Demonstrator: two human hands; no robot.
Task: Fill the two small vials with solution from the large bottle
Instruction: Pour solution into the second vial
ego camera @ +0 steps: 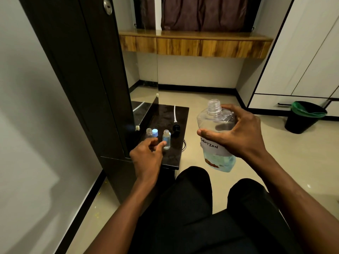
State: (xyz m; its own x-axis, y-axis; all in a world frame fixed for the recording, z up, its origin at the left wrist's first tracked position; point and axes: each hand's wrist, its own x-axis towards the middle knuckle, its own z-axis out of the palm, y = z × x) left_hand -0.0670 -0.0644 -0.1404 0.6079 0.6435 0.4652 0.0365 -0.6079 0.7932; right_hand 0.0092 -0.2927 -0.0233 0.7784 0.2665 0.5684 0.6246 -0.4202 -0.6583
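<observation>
My right hand (236, 132) grips the large clear bottle (213, 119), uncapped and upright, to the right of the small dark table (168, 116). A white label reads "SOLUTION" and pale blue liquid fills its lower part. Two small glass vials stand uncapped on the table. The nearer vial (166, 139) holds bluish liquid, and my left hand (147, 155) touches its side with a fingertip, fingers apart. The second vial (149, 132) stands behind my left fingers and looks clear. A blue cap (155, 132) sits between the vials.
A black pump head (176, 128) with its white tube (175, 114) lies at the table's back. A dark cabinet with a mirror stands to the left. A black bin (302, 118) with a green liner is on the floor at right. My legs are below.
</observation>
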